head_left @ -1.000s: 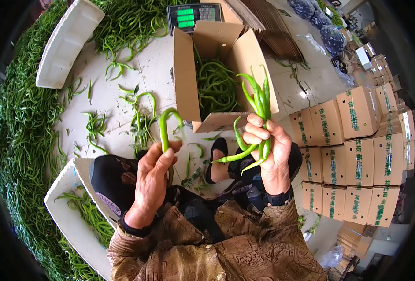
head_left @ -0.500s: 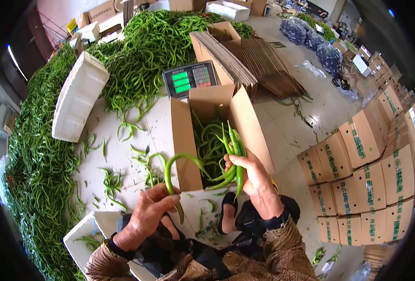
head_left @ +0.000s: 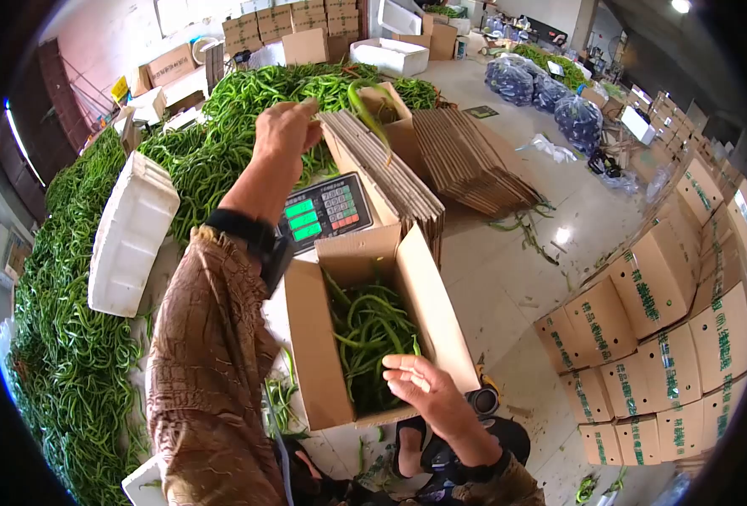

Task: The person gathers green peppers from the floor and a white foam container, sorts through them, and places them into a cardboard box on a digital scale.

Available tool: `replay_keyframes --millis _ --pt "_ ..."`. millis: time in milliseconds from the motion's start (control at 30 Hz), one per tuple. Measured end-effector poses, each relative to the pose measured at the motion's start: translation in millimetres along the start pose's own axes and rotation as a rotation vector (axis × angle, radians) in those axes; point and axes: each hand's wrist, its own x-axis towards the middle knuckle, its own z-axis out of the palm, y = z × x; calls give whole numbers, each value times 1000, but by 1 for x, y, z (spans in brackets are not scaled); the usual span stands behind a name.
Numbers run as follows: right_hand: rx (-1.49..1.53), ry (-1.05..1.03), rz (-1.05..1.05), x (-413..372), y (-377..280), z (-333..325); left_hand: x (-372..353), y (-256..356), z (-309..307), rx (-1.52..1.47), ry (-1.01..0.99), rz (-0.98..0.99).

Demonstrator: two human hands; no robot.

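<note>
My left hand reaches far forward above the pepper heap, thumb and fingertips apart. A curved green chili pepper is in the air just beyond its fingertips, not touching them, in front of a small open carton. My right hand is over the near right edge of an open cardboard box, fingers loosely spread and holding nothing visible. Long green peppers lie inside that box. The scale display, with lit green readouts, stands behind the box.
A large heap of peppers covers the left side and back. A white foam box leans against it. Flattened cartons stand behind the scale. Printed cartons are stacked at right, with dark plastic bags further back.
My left hand has swung forward and let go of the curved pepper. The bunch of peppers has left my right hand, which has moved down over the box. The view has shifted.
</note>
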Motion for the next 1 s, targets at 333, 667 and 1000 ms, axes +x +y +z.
replay_keyframes --millis 333,667,1000 --pt "9 -128 57 -8 -6 20 -141 3 -97 193 -232 -306" --pt "-70 -286 229 -62 0 86 -382 -13 -356 381 375 -745" --pt "-244 -357 681 0 199 153 -521 -299 -449 1037 523 -933"
